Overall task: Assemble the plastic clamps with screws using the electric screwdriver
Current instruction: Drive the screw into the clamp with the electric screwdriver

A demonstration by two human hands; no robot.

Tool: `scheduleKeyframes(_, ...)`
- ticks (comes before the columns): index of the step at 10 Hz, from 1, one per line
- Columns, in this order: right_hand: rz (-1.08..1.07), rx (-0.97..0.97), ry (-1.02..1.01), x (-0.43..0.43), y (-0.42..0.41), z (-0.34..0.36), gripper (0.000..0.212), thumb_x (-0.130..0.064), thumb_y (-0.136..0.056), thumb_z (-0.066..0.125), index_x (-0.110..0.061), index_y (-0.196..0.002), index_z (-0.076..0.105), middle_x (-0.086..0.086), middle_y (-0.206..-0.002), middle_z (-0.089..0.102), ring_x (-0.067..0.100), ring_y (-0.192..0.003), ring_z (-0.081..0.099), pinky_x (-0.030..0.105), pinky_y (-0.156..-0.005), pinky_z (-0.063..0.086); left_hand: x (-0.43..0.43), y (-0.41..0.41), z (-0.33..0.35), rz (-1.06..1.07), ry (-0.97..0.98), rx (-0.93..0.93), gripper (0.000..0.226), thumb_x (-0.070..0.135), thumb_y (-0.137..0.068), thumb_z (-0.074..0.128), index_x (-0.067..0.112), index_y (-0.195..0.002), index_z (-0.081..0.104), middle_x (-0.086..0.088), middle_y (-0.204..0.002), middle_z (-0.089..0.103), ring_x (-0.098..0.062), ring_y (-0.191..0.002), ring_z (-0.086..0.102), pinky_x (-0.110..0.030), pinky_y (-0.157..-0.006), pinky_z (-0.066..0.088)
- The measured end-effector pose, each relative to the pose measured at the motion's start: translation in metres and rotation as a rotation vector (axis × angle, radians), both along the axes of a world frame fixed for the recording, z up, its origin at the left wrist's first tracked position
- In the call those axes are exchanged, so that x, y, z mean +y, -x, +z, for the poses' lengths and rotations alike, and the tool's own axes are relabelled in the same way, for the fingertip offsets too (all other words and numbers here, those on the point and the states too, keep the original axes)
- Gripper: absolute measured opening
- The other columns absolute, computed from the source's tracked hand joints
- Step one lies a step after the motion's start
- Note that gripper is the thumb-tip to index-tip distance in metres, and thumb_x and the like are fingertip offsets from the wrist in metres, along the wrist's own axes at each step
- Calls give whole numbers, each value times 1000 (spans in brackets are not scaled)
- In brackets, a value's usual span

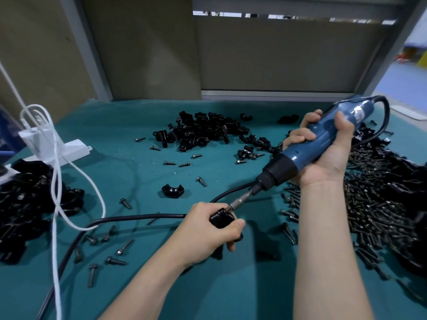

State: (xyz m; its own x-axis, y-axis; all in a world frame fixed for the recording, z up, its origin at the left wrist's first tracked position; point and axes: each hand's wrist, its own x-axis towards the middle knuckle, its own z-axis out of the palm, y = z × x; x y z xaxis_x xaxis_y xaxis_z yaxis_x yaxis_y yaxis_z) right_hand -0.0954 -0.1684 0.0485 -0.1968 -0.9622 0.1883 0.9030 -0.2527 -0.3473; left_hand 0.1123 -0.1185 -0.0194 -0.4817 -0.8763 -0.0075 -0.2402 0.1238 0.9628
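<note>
My left hand (209, 229) grips a black plastic clamp (221, 218) just above the green mat. My right hand (323, 148) holds the blue electric screwdriver (323, 139) tilted down to the left, and its metal bit (239, 200) meets the top of the clamp. The screw under the bit is hidden. A single loose clamp half (172, 191) lies on the mat beyond my left hand.
A heap of black clamp parts (201, 130) lies at the back centre, a large pile of dark screws (379, 204) at the right, more black parts (30, 204) at the left. Loose screws (115, 260), the tool's black cable (138, 219), a white cord (55, 204) and a white power strip (69, 150) cross the mat.
</note>
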Motion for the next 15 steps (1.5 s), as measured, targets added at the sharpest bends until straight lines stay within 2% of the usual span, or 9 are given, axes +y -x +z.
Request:
scheduleKeyframes(6,2,19,-1,-1,-2,-1,19,-36,-80,55,-19,-86,55,-9,-75,59,3,-44,46,17,-46,43,-1,2,-4,30,-3,11,28,50,-69,62,22,-63,63,-2,-55,66,-22,-50,56,-35,-49,45)
scheduleKeyframes(10,16,9,14,-3,-4,-2,19,-36,-80,55,-19,-88,55,-8,-76,60,3,-45,46,17,-47,44,-2,2,-2,29,-29,34,28,50,-68,62,22,-62,63,-3,-55,66,-21,-50,54,-26,-47,44)
scheduleKeyframes(14,41,-16,73,-3,-7,-3,20,-37,-79,53,-19,-89,54,-9,-75,60,3,-43,45,15,-46,42,-1,1,1,11,-45,62,26,50,-68,61,25,-62,64,-2,-54,66,-23,-53,53,-31,-50,43)
scheduleKeyframes(15,70,-54,103,-3,-7,-4,24,-31,-72,64,-17,-89,56,-7,-77,61,5,-43,46,17,-46,43,-1,2,1,16,-44,59,26,50,-67,61,25,-62,64,-3,-55,66,-23,-55,53,-31,-51,43)
